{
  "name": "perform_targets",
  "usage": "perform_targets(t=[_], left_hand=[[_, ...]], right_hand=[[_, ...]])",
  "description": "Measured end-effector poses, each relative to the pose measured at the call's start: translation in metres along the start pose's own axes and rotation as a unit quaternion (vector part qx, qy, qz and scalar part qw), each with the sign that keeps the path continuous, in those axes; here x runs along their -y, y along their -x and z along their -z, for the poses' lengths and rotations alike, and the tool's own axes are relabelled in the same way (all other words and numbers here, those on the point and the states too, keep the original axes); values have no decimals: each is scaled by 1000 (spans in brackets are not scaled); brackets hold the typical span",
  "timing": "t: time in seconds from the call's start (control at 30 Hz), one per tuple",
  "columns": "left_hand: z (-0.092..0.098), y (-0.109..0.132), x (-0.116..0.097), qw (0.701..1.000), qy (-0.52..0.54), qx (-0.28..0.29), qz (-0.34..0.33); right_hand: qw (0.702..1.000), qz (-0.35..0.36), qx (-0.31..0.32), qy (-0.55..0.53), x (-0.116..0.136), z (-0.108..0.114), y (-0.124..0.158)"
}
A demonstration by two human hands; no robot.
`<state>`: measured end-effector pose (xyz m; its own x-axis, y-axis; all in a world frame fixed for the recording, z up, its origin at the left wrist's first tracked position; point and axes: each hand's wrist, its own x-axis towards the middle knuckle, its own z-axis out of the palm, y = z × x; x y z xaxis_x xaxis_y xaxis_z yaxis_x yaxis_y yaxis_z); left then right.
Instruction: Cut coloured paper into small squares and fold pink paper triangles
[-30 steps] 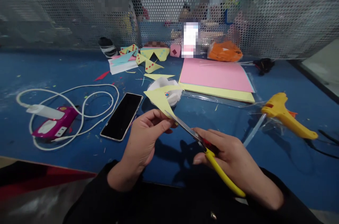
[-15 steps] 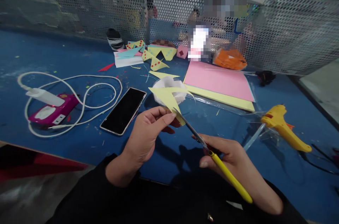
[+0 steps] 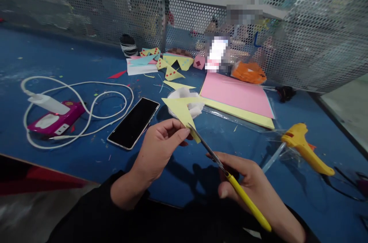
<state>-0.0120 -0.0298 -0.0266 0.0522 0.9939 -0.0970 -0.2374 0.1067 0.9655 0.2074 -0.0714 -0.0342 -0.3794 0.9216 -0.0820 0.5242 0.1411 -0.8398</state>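
Note:
Between thumb and fingers, my left hand pinches a folded piece of yellow paper by its lower corner. My right hand grips yellow-handled scissors, its thumb and fingers around the handles. The blades point up and left and lie on the paper close to my left fingertips. Behind the paper, a round clear container with white lining is partly hidden. A loose yellow paper strip lies just beyond it.
A phone, a purple power strip and a looped white cable lie left. Pink and yellow sheets lie behind right; a yellow glue gun rests far right. Patterned paper pieces stand along the perforated metal screen.
The view has shifted slightly. The scissor blades look more closed, lying along the paper's lower edge, and a thin curled yellow sliver at the paper's right no longer shows.

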Motion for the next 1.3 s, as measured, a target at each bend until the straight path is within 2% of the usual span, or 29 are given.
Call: perform_targets(t=[0.27, 0.8, 1.2, 1.3], left_hand=[[0, 1, -1, 1000, -20, 14, -4], [1, 1, 2, 1000, -19, 23, 2], [3, 0, 3, 999, -21, 30, 7], [7, -1, 1, 1000, -22, 15, 7]], right_hand=[[1000, -13, 22, -10, 1, 3, 0], [998, 39, -35, 34, -4, -3, 2], [997, 49, -39, 40, -8, -5, 2], [997, 50, -39, 43, -7, -4, 2]])
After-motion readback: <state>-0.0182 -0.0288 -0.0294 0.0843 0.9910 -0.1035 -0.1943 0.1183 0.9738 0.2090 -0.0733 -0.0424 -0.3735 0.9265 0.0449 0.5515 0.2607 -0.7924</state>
